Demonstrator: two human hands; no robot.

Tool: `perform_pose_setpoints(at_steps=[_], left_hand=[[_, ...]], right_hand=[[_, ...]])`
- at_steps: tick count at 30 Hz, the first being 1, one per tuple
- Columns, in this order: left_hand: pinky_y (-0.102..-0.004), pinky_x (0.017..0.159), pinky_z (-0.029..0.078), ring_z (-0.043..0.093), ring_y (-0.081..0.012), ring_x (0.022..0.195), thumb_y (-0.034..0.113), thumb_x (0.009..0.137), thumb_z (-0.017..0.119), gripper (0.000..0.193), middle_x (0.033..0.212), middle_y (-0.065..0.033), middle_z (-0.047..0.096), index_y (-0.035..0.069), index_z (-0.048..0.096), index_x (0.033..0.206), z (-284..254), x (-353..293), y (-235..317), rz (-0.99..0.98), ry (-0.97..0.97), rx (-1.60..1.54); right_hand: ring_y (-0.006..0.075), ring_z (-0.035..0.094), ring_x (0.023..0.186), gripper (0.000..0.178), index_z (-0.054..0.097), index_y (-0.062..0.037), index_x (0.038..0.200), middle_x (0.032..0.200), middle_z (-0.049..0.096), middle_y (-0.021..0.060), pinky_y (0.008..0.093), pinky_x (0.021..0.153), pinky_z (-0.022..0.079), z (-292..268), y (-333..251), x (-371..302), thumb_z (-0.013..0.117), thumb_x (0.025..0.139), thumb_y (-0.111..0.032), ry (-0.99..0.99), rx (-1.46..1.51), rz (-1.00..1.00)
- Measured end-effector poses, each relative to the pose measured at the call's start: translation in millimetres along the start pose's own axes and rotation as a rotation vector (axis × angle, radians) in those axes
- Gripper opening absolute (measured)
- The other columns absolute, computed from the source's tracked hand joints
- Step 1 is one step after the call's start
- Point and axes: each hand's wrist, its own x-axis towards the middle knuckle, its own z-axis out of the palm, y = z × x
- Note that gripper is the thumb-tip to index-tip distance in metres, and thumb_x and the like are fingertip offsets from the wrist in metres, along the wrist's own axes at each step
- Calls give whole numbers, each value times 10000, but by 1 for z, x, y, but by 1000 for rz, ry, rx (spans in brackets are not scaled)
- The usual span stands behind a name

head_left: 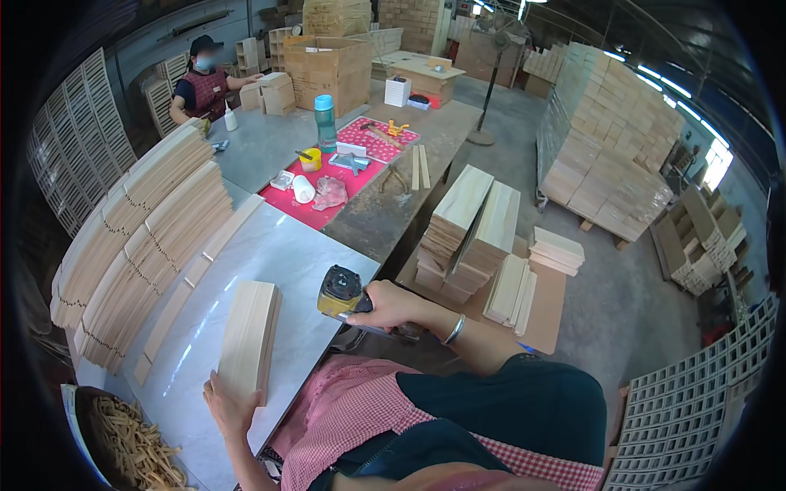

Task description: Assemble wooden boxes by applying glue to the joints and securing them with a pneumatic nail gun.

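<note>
A long pale wooden piece (246, 335), looking like stacked boards or a narrow box, lies on the grey-white tabletop (319, 252). My left hand (232, 405) grips its near end, fingers along the left side and thumb on the right. To the right of the wood, at the table's edge, my right hand (389, 304) is wrapped round the handle of a yellow and black nail gun (341, 290). The tool is held apart from the wood, and its lower end is partly hidden. A silver bracelet (455, 329) circles my right wrist.
Curved rows of thin wooden slats (147, 237) line the table's left side. A bin of wood scraps (135, 442) stands near left. Stacked boards (483, 221) rise at my right. Beyond are a teal bottle (325, 124), pink mat (311, 214) and co-worker (205, 86) by a carton (327, 69).
</note>
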Motion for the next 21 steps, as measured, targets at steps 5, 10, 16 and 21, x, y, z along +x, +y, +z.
perform_pose_setpoints(at_steps=[5,10,16,21], left_hand=[[-457,1019,451,503,-399,1192,178,582,882,932,1324,-219,528,-42,476,1392,0,-15,-7,75,12,-53],[-460,1045,438,517,-405,1201,188,588,903,937,1346,-208,514,-23,484,1399,-3,-29,-8,74,42,-125],[-469,1074,444,535,-424,1226,219,567,932,960,1359,-227,536,16,503,1402,18,-17,-34,134,175,-233],[-440,1063,453,524,-385,1231,154,624,866,799,1374,-196,497,40,526,1338,4,-13,-5,71,236,-343]], right_hand=[[166,542,403,366,697,43,927,586,624,70,282,430,437,3,-1,-1,768,865,-311,-3,10,-41],[185,540,411,336,703,18,884,575,624,81,301,456,455,3,-7,1,768,839,-308,-8,-14,-48],[198,605,542,395,710,30,985,682,682,62,319,541,508,20,-4,46,799,813,-315,28,-273,-51],[239,660,640,319,725,39,1017,790,730,115,352,617,532,0,-63,47,776,837,-220,-58,-293,115]])
